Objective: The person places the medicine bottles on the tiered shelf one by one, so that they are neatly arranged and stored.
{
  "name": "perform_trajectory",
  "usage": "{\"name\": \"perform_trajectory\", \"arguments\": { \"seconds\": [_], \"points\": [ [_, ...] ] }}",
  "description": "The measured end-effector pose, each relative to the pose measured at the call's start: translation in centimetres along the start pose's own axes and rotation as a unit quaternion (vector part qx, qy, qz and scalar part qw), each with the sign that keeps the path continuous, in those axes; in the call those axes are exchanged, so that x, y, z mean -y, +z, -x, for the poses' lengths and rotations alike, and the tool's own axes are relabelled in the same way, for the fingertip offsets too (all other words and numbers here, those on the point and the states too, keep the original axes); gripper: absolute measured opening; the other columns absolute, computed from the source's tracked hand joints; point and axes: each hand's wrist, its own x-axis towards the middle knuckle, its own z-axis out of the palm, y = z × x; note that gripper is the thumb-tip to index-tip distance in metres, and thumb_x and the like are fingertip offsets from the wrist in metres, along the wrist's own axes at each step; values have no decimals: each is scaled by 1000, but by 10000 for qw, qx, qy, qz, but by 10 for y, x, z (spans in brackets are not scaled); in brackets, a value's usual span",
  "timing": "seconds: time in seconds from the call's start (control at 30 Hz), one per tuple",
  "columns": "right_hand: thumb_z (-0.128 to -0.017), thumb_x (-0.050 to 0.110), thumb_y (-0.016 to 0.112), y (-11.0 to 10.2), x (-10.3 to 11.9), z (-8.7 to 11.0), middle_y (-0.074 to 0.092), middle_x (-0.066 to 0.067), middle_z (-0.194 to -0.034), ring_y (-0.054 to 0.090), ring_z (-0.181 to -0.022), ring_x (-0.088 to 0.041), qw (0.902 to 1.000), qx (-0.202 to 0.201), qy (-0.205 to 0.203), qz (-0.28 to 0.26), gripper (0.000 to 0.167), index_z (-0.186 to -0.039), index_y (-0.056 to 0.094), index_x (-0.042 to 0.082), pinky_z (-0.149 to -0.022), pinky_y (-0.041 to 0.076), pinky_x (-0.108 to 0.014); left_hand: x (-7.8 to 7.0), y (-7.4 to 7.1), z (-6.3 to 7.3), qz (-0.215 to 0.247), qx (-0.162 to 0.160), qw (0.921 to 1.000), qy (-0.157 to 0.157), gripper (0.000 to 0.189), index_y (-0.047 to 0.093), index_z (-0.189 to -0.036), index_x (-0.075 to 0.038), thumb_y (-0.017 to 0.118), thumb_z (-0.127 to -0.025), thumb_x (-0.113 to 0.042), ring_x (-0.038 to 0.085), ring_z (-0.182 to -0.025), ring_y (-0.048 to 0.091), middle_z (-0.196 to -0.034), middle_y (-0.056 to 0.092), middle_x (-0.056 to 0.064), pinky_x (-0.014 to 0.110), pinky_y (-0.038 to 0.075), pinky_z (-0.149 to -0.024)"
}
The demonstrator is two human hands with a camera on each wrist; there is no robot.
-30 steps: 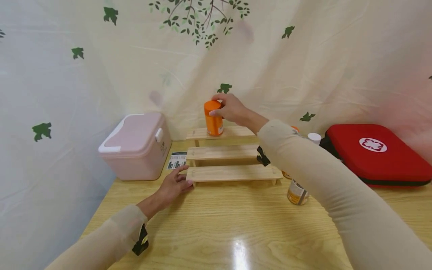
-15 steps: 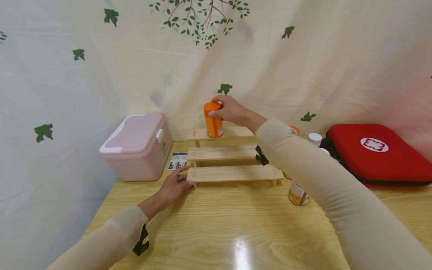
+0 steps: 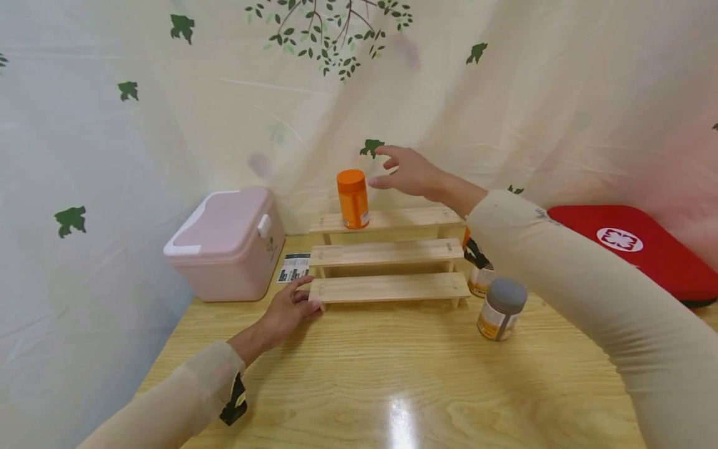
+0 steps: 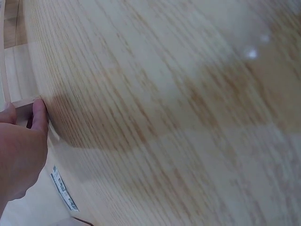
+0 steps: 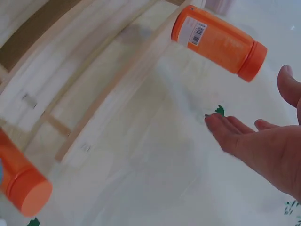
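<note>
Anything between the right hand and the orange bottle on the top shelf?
No, bare gap: the right wrist view shows nothing between the right hand and the orange bottle, only pale cloth behind.

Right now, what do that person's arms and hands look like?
A long beige cloth left sleeve and matching right sleeve reach the wrists, each with a small black attachment near its end. The bare left hand and right hand wear no gloves.
</note>
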Motion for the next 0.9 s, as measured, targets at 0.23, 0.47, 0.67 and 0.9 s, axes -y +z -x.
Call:
{"name": "perform_trajectory", "arguments": {
  "seconds": [0.23,0.47,0.67,0.9],
  "points": [
    [-92,31,65,-25,-16,41,33,-19,-150,36,-135,-36,9990,-255,19,375,75,-153,24,14,-107,39,-52,-1,-1,1,-30,-36,10000,-77,60,28,-149,-5,51,-95,9,30,-106,61,-125,52,29,42,52,-94],
    [-92,29,66,-35,-31,87,37,-19,-148,36,-134,-38,9977,-379,-347,436,72,-151,29,12,-109,33,-57,-1,-1,2,-17,-15,9999,-99,60,28,-149,-4,50,-95,10,28,-103,62,-124,52,29,41,52,-94],
    [-91,32,67,-41,-37,117,38,-19,-147,36,-133,-38,9968,-490,-291,569,73,-151,29,13,-111,27,-60,-2,0,2,-69,1,10000,-44,59,28,-148,-4,50,-95,10,29,-105,60,-125,52,30,42,52,-95],
    [-89,28,70,-43,-57,155,39,-19,-146,37,-132,-39,9971,-465,-29,607,74,-150,30,13,-106,30,-63,-2,0,-1,-66,21,9999,-89,58,28,-148,-5,50,-95,9,30,-107,60,-126,51,29,41,51,-95]
  ]
}}
